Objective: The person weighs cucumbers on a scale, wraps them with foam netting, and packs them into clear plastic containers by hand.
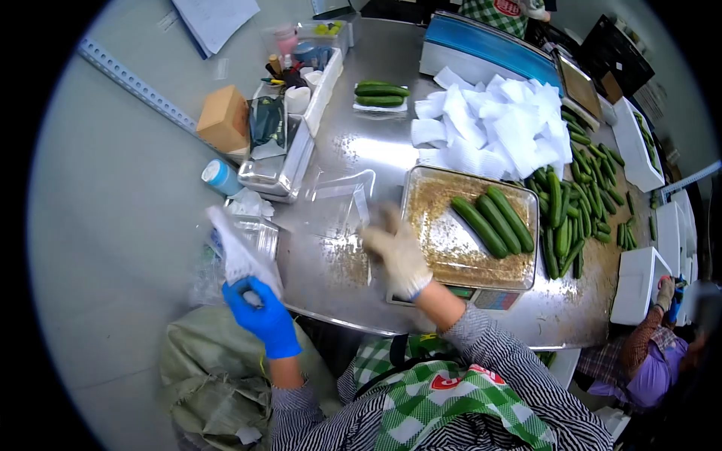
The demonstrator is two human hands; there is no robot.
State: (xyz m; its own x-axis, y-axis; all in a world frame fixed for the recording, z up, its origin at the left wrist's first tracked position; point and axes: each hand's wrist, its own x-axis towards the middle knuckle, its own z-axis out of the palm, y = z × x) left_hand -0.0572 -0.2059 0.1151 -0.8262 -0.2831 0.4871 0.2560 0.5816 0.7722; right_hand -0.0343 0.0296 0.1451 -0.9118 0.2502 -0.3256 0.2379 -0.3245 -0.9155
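Observation:
My left hand (265,316), in a blue glove, is closed on a white sheet (244,252) that stands up from its fingers over the table's left edge. My right hand (398,255), in a cream glove, is at the left edge of the metal tray (470,279); motion smears its fingers, and I see nothing held. Three cucumbers (492,222) lie side by side in that tray, which rests on a scale (492,299). Left of my right hand, a clear plastic tray (342,192) sits on the metal table (301,274).
A heap of white sheets (496,124) lies behind the scale, with many loose cucumbers (575,214) to the right. Cucumbers on a white tray (380,96) are at the back. A supply bin (282,169) and cardboard box (224,119) stand left. A co-worker (647,361) is at right.

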